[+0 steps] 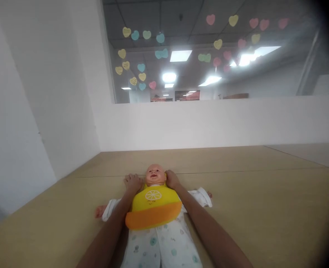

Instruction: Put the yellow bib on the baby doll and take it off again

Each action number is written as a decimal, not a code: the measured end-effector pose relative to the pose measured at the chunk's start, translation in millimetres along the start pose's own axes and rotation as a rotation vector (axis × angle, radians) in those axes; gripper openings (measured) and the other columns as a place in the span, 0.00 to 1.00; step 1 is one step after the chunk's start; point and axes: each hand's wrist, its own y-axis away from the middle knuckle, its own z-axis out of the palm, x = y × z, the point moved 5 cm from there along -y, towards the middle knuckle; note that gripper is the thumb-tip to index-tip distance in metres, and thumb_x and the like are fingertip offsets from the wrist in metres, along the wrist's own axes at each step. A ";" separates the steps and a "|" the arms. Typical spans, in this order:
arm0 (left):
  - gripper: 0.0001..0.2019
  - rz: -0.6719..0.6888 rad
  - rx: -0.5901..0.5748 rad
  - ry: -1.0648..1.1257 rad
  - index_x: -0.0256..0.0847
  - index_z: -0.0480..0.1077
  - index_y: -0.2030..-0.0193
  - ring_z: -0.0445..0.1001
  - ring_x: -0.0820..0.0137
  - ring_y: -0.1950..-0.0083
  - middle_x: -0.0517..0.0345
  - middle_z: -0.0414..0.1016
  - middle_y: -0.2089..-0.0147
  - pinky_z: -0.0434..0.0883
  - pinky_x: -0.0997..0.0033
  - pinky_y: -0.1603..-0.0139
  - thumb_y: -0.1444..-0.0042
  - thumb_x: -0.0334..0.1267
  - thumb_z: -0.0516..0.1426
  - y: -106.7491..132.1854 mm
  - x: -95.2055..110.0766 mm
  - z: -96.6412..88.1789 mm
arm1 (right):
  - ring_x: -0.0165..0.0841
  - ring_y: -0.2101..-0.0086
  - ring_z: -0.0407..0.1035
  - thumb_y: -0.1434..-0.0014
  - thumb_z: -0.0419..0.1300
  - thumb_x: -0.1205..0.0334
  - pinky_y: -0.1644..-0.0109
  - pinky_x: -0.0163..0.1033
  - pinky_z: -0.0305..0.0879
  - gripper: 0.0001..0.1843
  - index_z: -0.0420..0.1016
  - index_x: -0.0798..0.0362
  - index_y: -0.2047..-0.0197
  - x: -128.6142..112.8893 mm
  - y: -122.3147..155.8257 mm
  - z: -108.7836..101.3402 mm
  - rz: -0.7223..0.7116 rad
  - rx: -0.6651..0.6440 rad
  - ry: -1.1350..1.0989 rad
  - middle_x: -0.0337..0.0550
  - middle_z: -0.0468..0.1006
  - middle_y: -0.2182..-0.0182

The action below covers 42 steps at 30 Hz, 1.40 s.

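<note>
A baby doll (154, 174) lies on its back on the wooden table (264, 208), head away from me. It wears white patterned clothes and a yellow and orange bib (153, 209) with a lemon print. My left hand (133, 183) rests at the doll's left shoulder beside the neck, fingers curled at the bib's top edge. My right hand (171, 179) is closed at the other side of the neck, on the bib's strap. Both forearms run along the doll's sides.
A white wall stands at the left and a low white partition (209, 123) at the far table edge. Above it a glass pane carries several paper hearts (142, 76). A table seam runs at the right (298, 156).
</note>
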 end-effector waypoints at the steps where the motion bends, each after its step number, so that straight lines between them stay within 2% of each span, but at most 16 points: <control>1: 0.24 0.004 0.002 -0.013 0.37 0.71 0.37 0.65 0.50 0.31 0.37 0.69 0.32 0.59 0.55 0.37 0.31 0.44 0.45 -0.1 0.2 0.2 | 0.38 0.56 0.69 0.35 0.62 0.61 0.56 0.37 0.57 0.07 0.79 0.56 0.58 -1.2 0.6 -2.2 -0.001 -0.004 0.000 0.53 0.80 0.55; 7: 0.24 0.041 0.028 -0.026 0.37 0.72 0.37 0.65 0.49 0.31 0.37 0.70 0.32 0.59 0.54 0.37 0.30 0.43 0.45 3.3 1.3 -0.8 | 0.38 0.53 0.69 0.34 0.58 0.68 0.54 0.37 0.58 0.09 0.78 0.59 0.54 -5.5 2.1 -6.6 0.007 -0.023 0.045 0.56 0.79 0.52; 17: 0.25 0.057 0.016 -0.032 0.34 0.70 0.36 0.64 0.47 0.30 0.33 0.67 0.30 0.58 0.53 0.36 0.30 0.43 0.44 6.7 -0.6 2.4 | 0.41 0.48 0.71 0.32 0.58 0.66 0.51 0.37 0.58 0.11 0.77 0.60 0.49 -4.1 1.9 -0.7 -0.015 -0.040 0.088 0.56 0.79 0.48; 29: 0.25 0.096 0.049 0.018 0.30 0.72 0.37 0.63 0.43 0.30 0.28 0.68 0.31 0.57 0.48 0.34 0.31 0.42 0.45 7.6 -2.1 3.7 | 0.39 0.48 0.71 0.32 0.56 0.70 0.52 0.36 0.58 0.12 0.78 0.60 0.50 -4.5 1.2 0.1 -0.005 -0.037 0.113 0.55 0.79 0.49; 35: 0.24 0.105 0.046 0.016 0.31 0.72 0.38 0.65 0.44 0.32 0.28 0.69 0.33 0.58 0.49 0.35 0.30 0.42 0.45 4.3 -2.3 7.5 | 0.40 0.47 0.71 0.32 0.54 0.71 0.51 0.37 0.59 0.13 0.78 0.60 0.51 -2.4 -0.2 2.6 -0.006 -0.041 0.129 0.55 0.79 0.50; 42: 0.26 0.110 0.046 0.005 0.30 0.71 0.37 0.65 0.43 0.32 0.27 0.68 0.33 0.58 0.49 0.35 0.30 0.42 0.44 2.8 -2.5 9.6 | 0.40 0.47 0.72 0.31 0.56 0.68 0.51 0.37 0.60 0.11 0.77 0.60 0.50 -3.1 0.8 1.4 -0.008 -0.040 0.115 0.55 0.79 0.49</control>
